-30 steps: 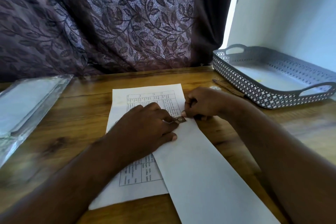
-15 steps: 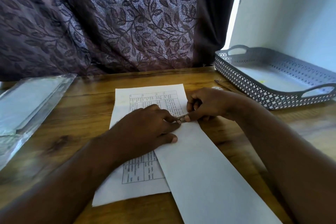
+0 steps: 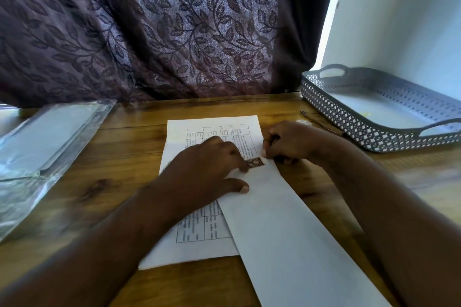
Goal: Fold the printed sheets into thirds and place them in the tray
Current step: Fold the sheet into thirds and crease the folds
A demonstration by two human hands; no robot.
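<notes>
A printed sheet [image 3: 212,129] with a table on it lies on the wooden table [image 3: 124,152]. Its right part is folded over as a blank white flap [image 3: 287,232] that runs toward the near right. My left hand [image 3: 204,169] presses flat on the sheet and on the flap's left edge, fingers fairly straight. My right hand [image 3: 291,142] has its fingers curled and pinches the flap's top corner beside a small dark printed mark [image 3: 255,162]. The grey perforated tray [image 3: 374,137] stands at the right, apart from both hands.
A clear plastic sleeve [image 3: 50,137] with paper inside lies at the left. A pen [image 3: 321,122] rests just in front of the tray. A leaf-patterned curtain [image 3: 174,32] hangs behind the table, and a white wall [image 3: 399,20] rises at the right.
Both hands stay at the flap's top corner. The view has shifted slightly, so the sheet sits a little further right in the frame.
</notes>
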